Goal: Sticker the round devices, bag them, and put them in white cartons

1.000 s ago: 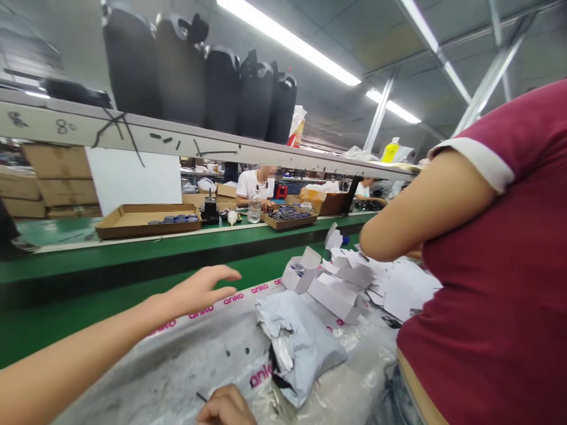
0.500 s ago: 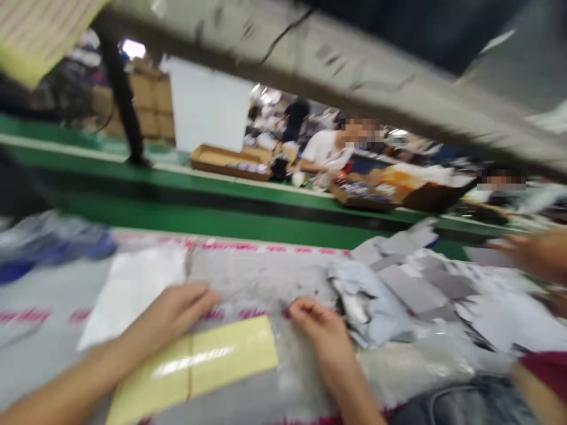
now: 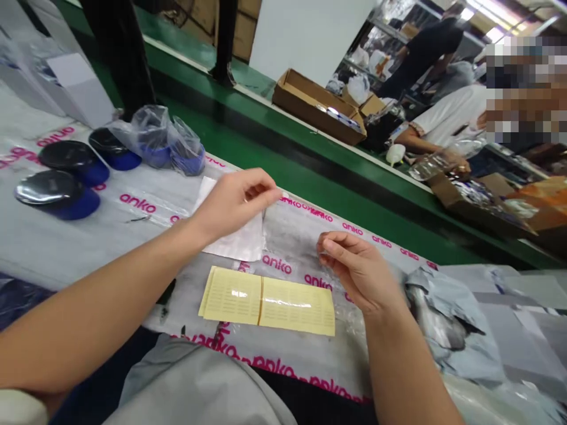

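- Clear bag [image 3: 241, 242] lies on the tabletop [image 3: 53, 248], at 12 o'clock from the yellow label sheet [image 3: 266, 301]; its edges are hard to trace.
- Left hand [image 3: 233, 200] pinches its top edge; earlier it lay flat.
- Right hand [image 3: 354, 268], at 3 o'clock, is half curled; I cannot tell if it grips anything.

Bright, even light comes from overhead, leaving only soft shadows. Glare streaks the yellow sheet [image 3: 266, 301] just below the grip of the left hand [image 3: 233, 203] and the plastic bags [image 3: 163, 139] to its left. The right hand [image 3: 358, 271] blurs slightly, and the edges bend.
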`<act>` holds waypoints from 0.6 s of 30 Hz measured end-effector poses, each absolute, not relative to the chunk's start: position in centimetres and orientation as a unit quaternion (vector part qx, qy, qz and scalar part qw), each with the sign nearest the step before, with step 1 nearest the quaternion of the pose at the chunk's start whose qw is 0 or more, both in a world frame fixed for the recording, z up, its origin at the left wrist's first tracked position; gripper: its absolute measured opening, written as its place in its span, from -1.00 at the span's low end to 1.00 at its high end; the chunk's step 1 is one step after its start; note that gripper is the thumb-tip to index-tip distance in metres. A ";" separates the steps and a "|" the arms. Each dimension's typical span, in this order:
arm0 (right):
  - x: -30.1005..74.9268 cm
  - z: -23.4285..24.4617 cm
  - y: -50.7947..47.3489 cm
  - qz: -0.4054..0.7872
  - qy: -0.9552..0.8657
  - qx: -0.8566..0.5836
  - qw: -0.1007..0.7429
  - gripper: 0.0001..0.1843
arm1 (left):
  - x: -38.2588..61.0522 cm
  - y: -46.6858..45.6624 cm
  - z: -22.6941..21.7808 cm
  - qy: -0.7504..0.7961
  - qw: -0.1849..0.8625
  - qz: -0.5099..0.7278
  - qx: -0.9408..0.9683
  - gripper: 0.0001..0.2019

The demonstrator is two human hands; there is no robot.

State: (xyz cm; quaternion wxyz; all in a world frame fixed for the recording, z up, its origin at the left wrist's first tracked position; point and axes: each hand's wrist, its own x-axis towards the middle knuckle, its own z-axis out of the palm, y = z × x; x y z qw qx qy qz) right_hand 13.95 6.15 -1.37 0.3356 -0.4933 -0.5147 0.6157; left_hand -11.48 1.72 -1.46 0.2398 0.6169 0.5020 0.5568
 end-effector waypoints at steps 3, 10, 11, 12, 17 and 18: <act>14.0 -2.8 6.6 0.604 -0.501 -0.514 0.347 -0.53 | -10.9 1.8 -3.0 0.508 0.277 0.451 0.680 -0.92; 14.8 -4.8 6.9 0.605 -0.454 -0.552 0.350 -0.45 | -11.2 1.0 -1.3 0.465 0.192 0.400 0.766 -0.91; 14.8 -4.8 6.8 0.606 -0.451 -0.560 0.341 -0.44 | -11.5 0.3 -0.2 0.457 0.159 0.448 0.752 -0.91; 14.7 -4.7 6.8 0.605 -0.448 -0.568 0.333 -0.42 | -12.0 -0.7 0.8 0.452 0.117 0.498 0.731 -0.91; 14.3 -4.4 6.8 0.587 -0.432 -0.608 0.315 -0.37 | -17.2 -7.9 1.2 0.491 -0.229 0.719 0.435 -0.85; 14.2 -4.4 6.8 0.583 -0.431 -0.615 0.309 -0.37 | -18.7 -9.5 0.4 0.519 -0.264 0.718 0.380 -0.72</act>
